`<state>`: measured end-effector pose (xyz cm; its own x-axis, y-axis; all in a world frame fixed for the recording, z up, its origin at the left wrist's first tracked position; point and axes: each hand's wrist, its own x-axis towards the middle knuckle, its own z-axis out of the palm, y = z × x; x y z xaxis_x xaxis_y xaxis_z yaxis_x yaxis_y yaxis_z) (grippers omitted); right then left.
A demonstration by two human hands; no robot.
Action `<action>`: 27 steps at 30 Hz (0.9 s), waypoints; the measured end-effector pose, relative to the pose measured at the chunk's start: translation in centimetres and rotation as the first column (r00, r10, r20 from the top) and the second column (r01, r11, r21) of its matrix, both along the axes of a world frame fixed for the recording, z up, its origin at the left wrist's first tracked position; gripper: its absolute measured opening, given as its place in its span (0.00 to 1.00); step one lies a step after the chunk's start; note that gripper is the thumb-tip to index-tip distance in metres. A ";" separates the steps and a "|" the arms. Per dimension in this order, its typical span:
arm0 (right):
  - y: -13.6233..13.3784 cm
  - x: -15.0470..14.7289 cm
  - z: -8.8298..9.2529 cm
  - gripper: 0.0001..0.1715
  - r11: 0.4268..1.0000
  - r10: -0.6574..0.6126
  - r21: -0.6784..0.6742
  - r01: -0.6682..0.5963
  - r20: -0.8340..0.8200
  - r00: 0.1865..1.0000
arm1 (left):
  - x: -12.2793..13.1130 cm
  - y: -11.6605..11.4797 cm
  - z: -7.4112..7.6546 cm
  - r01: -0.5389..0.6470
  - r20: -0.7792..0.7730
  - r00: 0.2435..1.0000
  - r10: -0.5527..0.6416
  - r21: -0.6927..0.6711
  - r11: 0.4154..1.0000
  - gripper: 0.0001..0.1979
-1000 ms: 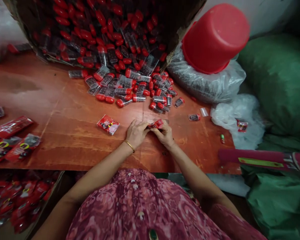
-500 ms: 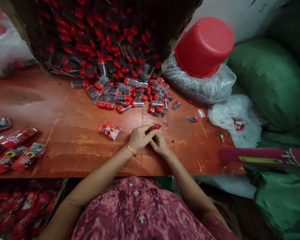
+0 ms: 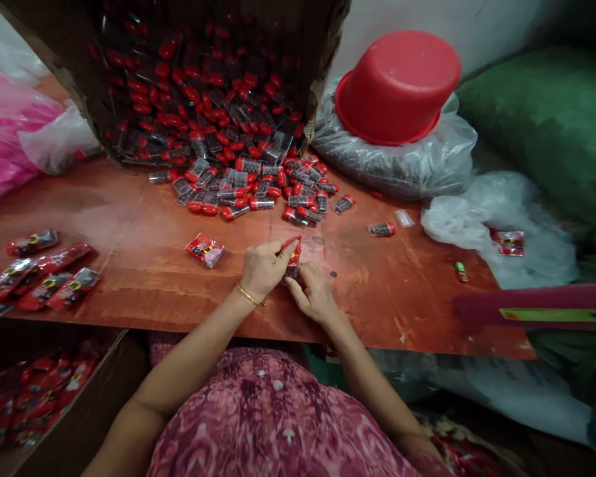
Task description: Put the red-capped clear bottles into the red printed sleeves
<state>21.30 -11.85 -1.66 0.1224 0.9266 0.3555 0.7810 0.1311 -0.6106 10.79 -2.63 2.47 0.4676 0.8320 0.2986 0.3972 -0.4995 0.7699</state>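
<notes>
Closest in, past the patterned shirt (image 3: 273, 411), there's the open box (image 3: 94, 391) at lower left, red packets lying inside it. Up on the table (image 3: 144, 285), here's the action: the left hand (image 3: 263, 268) pinches the upper end of a small red packet (image 3: 294, 255), while the right hand (image 3: 318, 291) has thumb and curled fingers about its dark lower end, some fingertips hidden. The packet sits upright between both hands, just above the tabletop! The step in hand looks like fitting the printed wrapper around its contents; the next move calls for a steady lower grip and a straight, gentle pull from the left. Off to the left lie several filled packets (image 3: 74, 288), and nearer the hands a flat stack of red wrappers (image 3: 205, 250). Beyond, red-capped tubes (image 3: 262, 203) spill from the big carton (image 3: 322, 86), with an upturned red tub (image 3: 397, 86) on a clear bag (image 3: 397, 173) to its right.
</notes>
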 end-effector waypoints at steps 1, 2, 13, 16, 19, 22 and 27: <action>-0.2 0.0 0.1 0.10 1.000 -0.020 0.019 0.019 0.035 0.999 | 0.2 -0.1 0.0 -0.019 -0.016 1.000 0.019 -0.006 1.000 0.22; -0.3 0.1 0.2 0.10 0.999 -0.039 0.029 0.037 0.058 0.998 | 0.4 -0.2 0.0 -0.034 -0.036 0.999 0.034 -0.005 0.999 0.23; -2.5 1.6 0.1 0.13 0.998 0.014 -0.054 -0.029 -0.259 0.966 | 0.9 -0.7 0.9 0.137 -0.105 0.985 -0.134 0.029 0.990 0.20; -2.8 1.3 0.1 0.13 1.000 -0.002 -0.019 -0.002 -0.234 0.972 | 1.2 -1.0 0.7 0.063 -0.107 0.991 -0.075 -0.113 0.992 0.22; -2.9 0.7 0.4 0.14 0.995 -0.077 -0.075 0.059 -0.254 0.964 | 1.5 -1.7 0.3 -0.032 -0.051 0.998 0.029 -0.047 0.998 0.18; -2.9 -0.1 0.8 0.14 0.988 -0.105 -0.142 0.059 -0.340 0.935 | 1.8 -1.5 -0.1 -0.098 0.089 0.991 0.101 -0.038 0.994 0.15; -2.1 -0.9 0.2 0.11 0.992 -0.125 -0.070 0.106 -0.398 0.909 | 1.6 1.3 -0.9 -0.153 0.317 0.893 0.319 -0.453 0.878 0.17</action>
